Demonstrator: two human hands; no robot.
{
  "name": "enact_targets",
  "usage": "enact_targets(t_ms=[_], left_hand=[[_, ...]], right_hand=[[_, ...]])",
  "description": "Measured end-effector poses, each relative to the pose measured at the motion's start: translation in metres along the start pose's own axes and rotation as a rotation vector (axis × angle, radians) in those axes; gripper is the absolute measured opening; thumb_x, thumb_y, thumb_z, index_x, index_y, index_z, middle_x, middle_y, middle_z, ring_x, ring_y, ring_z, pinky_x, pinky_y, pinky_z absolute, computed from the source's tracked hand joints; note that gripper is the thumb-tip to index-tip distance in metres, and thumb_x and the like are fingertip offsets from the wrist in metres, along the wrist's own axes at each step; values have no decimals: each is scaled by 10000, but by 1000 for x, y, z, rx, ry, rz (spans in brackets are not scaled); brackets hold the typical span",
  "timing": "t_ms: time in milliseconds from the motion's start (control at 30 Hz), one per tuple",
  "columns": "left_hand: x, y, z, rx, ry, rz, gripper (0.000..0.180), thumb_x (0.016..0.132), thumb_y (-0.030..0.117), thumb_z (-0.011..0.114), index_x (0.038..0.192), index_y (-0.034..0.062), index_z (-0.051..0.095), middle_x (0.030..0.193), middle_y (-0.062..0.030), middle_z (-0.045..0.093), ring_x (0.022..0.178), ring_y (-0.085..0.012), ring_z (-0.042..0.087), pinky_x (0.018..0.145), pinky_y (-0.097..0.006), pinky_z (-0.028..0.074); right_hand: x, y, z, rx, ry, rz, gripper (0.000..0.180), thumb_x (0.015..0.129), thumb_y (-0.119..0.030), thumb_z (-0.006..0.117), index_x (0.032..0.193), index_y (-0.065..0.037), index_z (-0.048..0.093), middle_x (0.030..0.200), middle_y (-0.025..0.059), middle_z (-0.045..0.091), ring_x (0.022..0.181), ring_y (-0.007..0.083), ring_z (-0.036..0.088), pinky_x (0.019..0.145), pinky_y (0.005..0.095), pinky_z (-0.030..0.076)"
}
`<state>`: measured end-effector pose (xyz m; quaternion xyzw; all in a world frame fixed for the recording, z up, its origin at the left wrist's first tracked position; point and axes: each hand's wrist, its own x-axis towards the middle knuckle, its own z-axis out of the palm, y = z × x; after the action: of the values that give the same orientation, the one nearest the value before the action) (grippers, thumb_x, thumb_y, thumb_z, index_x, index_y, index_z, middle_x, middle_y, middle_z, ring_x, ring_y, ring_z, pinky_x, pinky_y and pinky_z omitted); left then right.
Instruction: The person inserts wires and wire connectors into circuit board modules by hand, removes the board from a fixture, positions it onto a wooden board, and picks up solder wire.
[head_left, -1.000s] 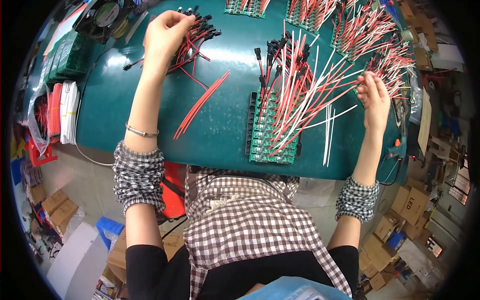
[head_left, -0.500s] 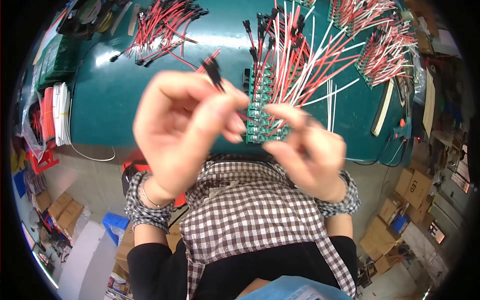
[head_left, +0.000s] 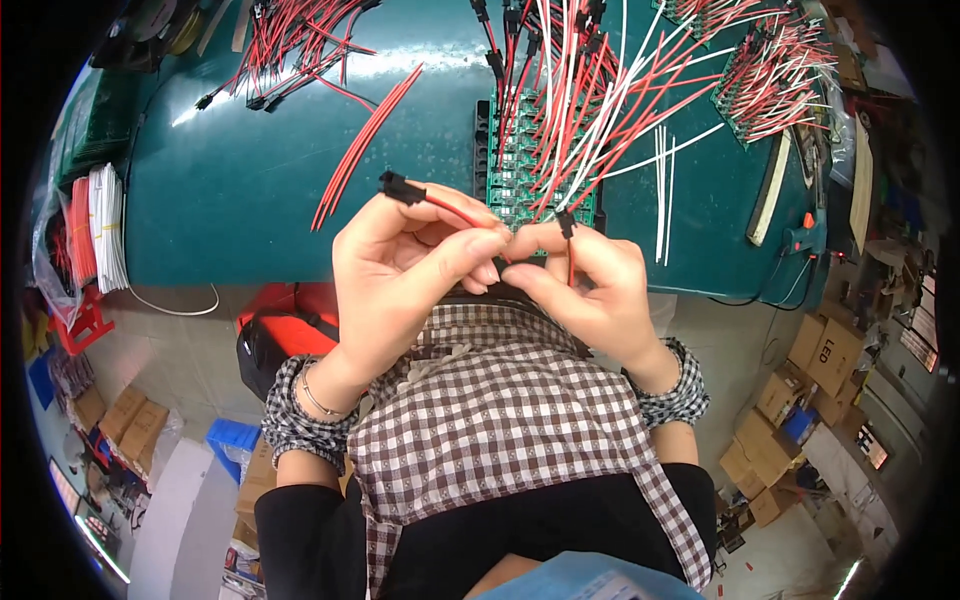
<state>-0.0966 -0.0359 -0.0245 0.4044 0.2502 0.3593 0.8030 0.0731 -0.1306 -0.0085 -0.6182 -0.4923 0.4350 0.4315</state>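
left hand [head_left: 400, 262]: pinching connector lead [head_left: 404, 188] across its forefinger | right hand [head_left: 605, 285]: curled around second lead [head_left: 566, 223]

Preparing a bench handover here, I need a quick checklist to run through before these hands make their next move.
1. Left hand gripping a red wire lead with a black end connector: ok.
2. Second black connector showing at the right hand: ok.
3. Wire ends visible between the fingertips: cannot tell; the fingers hide them.
4. Loose red wires lying apart from both hands: ok.
5. Wires over the green circuit boards untangled: not ok; red and white ones cross.
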Motion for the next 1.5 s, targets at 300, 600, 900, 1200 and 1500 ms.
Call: enact_targets(t_ms=[300, 600, 900, 1200, 1500], left_hand=[[-7, -6, 5, 312, 64, -84, 122, 871, -40, 675, 973, -70, 614, 992, -141, 684, 733, -110, 652, 608, -205, 536], [18, -21, -13, 400, 186, 38, 95, 870, -13, 692, 924, -38, 618, 979, -108, 703, 672, -67, 616, 558, -178, 477], [19, -27, -14, 423, 176, 59, 78, 870, -13, 691, 890, -31, 618, 965, -96, 703, 664, -54, 601, 557, -168, 467], [27, -21, -18, 623, 55, 137, 70, 848, -16, 700, 848, -44, 636, 915, -84, 700, 657, -56, 599, 573, -183, 477], [25, -16, -8, 628, 145, 42, 81, 845, -1, 708, 845, -35, 634, 874, -66, 683, 632, -54, 590, 561, -187, 469]], right_hand=[[1, 19, 7, -415, 195, -340, 211, 777, -76, 765, 952, -22, 661, 601, 44, 579, 453, 157, 524, 449, 282, 417], [-12, 20, -10, -258, 243, -98, 167, 816, -16, 727, 982, -5, 707, 544, -15, 468, 458, 44, 388, 460, 223, 348], [-12, 29, -9, -162, 223, -28, 74, 842, -10, 710, 881, 39, 671, 612, 0, 573, 479, 20, 368, 450, 223, 327], [-11, 26, -10, -180, 202, -6, 323, 835, 5, 714, 635, 3, 461, 659, 78, 649, 498, 23, 442, 437, 235, 354], [-11, 31, -9, -134, 224, -29, 337, 834, 7, 716, 628, 3, 449, 661, 84, 650, 505, 25, 473, 432, 234, 356]])
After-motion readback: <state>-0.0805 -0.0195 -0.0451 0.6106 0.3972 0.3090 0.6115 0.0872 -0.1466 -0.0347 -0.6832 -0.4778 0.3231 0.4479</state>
